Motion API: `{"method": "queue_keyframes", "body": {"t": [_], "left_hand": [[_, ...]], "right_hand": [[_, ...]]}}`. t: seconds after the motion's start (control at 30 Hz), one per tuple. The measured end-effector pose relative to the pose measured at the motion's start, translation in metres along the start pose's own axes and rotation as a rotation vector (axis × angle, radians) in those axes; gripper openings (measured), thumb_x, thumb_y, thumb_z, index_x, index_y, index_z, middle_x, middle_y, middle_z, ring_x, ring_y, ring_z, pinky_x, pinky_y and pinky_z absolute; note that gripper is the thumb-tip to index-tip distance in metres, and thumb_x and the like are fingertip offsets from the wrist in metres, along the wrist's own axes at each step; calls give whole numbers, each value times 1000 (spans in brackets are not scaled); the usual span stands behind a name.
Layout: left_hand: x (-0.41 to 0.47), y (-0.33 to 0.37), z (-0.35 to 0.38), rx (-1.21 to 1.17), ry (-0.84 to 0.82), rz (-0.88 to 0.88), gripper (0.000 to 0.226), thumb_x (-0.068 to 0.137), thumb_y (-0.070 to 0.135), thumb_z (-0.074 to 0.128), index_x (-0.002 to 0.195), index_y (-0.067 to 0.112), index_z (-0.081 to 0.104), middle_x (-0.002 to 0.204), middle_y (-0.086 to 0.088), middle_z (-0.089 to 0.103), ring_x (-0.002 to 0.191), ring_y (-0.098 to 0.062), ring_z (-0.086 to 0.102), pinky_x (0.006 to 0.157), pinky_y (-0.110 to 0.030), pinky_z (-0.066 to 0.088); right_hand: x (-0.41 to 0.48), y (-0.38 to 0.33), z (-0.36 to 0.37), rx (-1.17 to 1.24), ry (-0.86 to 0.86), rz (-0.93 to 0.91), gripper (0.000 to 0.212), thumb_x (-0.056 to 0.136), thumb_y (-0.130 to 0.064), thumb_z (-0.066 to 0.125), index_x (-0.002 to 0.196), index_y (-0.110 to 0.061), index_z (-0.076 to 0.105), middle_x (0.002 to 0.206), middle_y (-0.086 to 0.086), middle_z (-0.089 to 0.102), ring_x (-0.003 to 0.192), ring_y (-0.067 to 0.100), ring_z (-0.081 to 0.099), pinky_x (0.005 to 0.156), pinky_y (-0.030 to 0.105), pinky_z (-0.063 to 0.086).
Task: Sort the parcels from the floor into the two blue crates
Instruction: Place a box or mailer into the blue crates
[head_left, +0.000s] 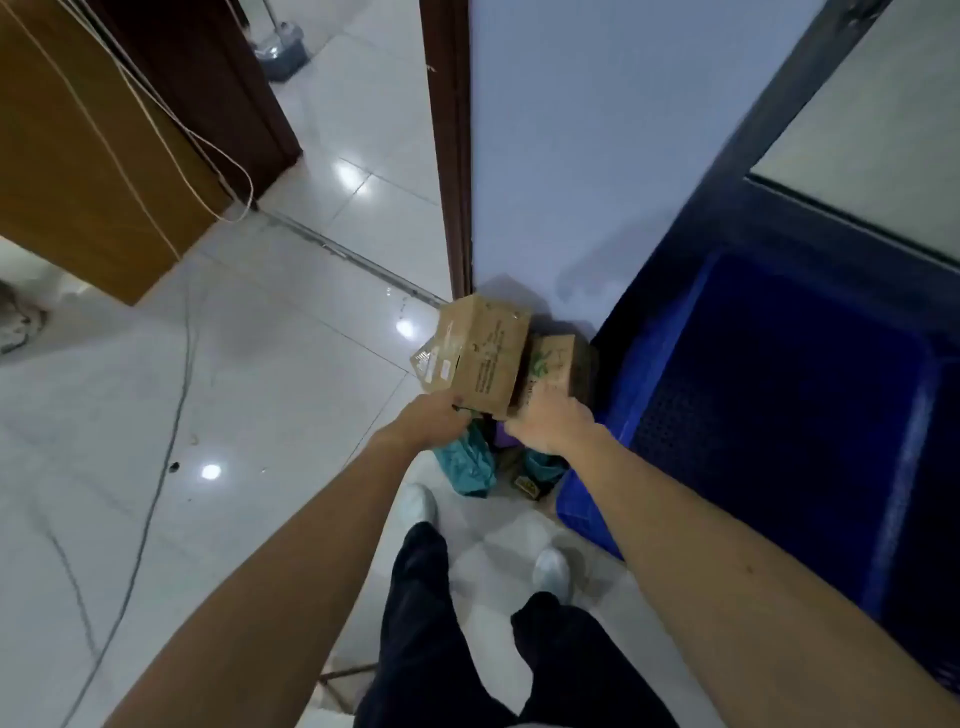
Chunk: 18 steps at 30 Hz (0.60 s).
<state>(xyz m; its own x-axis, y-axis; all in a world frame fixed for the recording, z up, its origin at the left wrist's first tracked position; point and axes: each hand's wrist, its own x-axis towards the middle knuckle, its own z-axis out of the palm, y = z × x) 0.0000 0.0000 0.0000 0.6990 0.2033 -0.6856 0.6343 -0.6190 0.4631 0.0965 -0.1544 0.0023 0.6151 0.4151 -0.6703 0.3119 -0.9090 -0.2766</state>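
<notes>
Head view: the blue crate (654, 364) sits on the floor by the wall, open side up for parcels. Just beside it is a tilted large cardboard box (480, 358). A smaller box (558, 364) and teal bags (467, 465) wait below. The left hand (436, 421) and right hand (550, 421) grasp the large box's lower corners, probably to keep it steady.

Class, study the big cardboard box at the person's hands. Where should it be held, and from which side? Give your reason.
Hold the big box by its two opposite side faces near the bottom edge, one hand each side, coming from the near side. It is rigid, flat-sided, tilted, and looks too broad for one hand's fingers. The left hand holds its near left corner.
</notes>
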Motion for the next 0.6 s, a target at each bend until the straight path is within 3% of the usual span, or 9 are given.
{"method": "queue_keyframes", "body": {"t": [0.13, 0.3, 0.47, 0.6], "left_hand": [[60, -38, -13, -87, -21, -20, 43, 99, 23, 39, 141, 18, 50, 142, -9, 53, 125, -29, 50, 105, -39, 39], [156, -105, 2, -295, -117, -118, 44, 97, 30, 45, 140, 19, 51, 129, -5, 59, 107, -22, 55, 80, -27, 45], [246, -170, 21, -393, -129, -207, 48, 96, 26, 48, 144, 20, 47, 146, -8, 48, 127, -27, 51, 106, -38, 43], [307, -212, 38, -436, -95, -245, 48, 94, 24, 45, 142, 23, 48, 146, -9, 48, 124, -29, 52, 108, -45, 43]], "right_hand": [[55, -27, 27, 12, -19, 93, 89, 81, -60, 65, 145, -7, 31, 145, 18, 42, 130, 35, 45, 104, 46, 42], [139, -41, 72, 81, -32, 242, 91, 80, -61, 67, 143, -7, 31, 144, 18, 42, 130, 35, 44, 104, 44, 42], [227, -45, 114, 252, 17, 386, 109, 72, -73, 68, 148, -10, 20, 145, 16, 33, 130, 34, 42, 100, 44, 41], [282, -42, 152, 288, 197, 448, 134, 61, -86, 64, 156, -15, 2, 153, 17, 23, 137, 36, 34, 109, 50, 37]]}}
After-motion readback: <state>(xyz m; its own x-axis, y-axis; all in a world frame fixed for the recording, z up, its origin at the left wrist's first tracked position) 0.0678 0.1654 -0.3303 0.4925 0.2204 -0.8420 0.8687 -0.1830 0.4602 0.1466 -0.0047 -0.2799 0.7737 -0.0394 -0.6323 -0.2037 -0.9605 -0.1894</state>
